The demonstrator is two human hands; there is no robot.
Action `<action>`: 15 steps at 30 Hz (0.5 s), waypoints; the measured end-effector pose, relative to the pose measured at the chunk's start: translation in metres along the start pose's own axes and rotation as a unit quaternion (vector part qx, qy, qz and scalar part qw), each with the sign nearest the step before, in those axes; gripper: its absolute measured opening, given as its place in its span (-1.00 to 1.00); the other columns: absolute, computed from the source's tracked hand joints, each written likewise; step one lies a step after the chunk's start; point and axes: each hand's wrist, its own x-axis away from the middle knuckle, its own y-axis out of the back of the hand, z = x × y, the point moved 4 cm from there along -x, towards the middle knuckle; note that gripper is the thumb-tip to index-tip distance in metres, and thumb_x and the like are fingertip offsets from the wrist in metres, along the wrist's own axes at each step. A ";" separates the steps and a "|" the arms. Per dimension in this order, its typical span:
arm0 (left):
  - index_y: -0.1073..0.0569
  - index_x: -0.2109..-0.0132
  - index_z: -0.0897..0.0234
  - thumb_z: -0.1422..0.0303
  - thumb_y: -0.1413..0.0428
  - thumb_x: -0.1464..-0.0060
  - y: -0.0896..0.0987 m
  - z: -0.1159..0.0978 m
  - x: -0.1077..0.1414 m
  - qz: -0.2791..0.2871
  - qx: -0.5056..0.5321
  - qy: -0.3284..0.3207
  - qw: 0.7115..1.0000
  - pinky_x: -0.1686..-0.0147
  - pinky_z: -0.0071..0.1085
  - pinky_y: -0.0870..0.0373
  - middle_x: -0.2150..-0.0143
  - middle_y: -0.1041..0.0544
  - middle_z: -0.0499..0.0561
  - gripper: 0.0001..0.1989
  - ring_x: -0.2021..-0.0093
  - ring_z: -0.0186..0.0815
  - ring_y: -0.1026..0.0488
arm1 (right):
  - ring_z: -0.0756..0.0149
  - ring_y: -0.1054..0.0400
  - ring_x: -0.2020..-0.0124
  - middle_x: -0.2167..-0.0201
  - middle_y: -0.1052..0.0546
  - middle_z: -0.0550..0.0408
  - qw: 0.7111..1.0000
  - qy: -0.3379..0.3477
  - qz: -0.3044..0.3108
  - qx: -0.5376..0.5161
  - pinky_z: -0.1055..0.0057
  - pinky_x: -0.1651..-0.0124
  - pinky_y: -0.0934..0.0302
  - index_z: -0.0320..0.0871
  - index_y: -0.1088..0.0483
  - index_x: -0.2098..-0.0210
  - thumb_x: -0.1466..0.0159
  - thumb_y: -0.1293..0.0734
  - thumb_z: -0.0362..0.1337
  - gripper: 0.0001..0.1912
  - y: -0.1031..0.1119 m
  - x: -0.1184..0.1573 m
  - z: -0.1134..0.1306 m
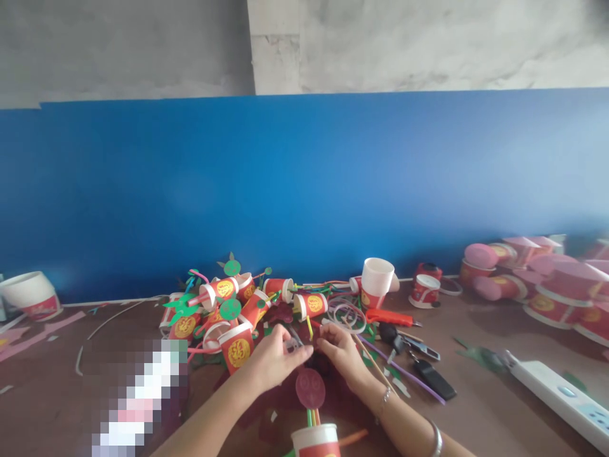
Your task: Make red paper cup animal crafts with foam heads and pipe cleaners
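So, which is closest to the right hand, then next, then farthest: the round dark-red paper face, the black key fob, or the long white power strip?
From the right hand:
1. Paper face, front-left
2. Key fob, right side
3. Power strip, far right

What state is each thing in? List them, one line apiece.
Left hand: fingers bent, grip unclear
Right hand: fingers bent, grip unclear
Front paper cup: upright, holding straws
Tall paper cup: upright
Heaped paper cups: mostly tipped over
Utility knife: lying flat
Power strip: lying flat
Wide bracelet: worn
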 end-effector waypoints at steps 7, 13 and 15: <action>-0.32 0.09 0.26 0.50 -0.19 0.18 -0.032 0.012 0.019 0.087 0.252 0.049 0.963 0.35 -0.42 -0.33 0.41 -0.49 -0.08 -0.57 0.36 -0.31 -0.47 | 0.40 -0.27 0.55 0.62 -0.42 0.21 0.999 -0.034 0.041 -0.009 0.48 0.44 -0.12 -0.16 -0.33 0.53 0.02 -0.27 -0.36 -0.98 -0.007 0.006 0.009; -0.23 -0.01 0.24 0.40 -0.20 0.16 -0.046 0.016 0.014 0.051 0.370 -0.014 0.928 0.25 -0.34 -0.39 0.32 -0.51 -0.02 -0.46 0.29 -0.28 -0.49 | 0.39 -0.27 0.56 0.64 -0.40 0.20 0.998 -0.039 0.045 -0.019 0.46 0.46 -0.11 -0.16 -0.33 0.56 -0.03 -0.28 -0.30 -0.92 -0.006 0.006 0.012; -0.22 -0.02 0.24 0.38 -0.19 0.14 -0.046 0.017 0.014 0.043 0.377 -0.022 0.925 0.24 -0.32 -0.40 0.28 -0.52 0.01 -0.47 0.27 -0.26 -0.49 | 0.41 -0.24 0.58 0.64 -0.38 0.22 0.998 -0.038 0.044 -0.025 0.48 0.48 -0.08 -0.16 -0.32 0.57 -0.02 -0.29 -0.30 -0.92 -0.006 0.006 0.012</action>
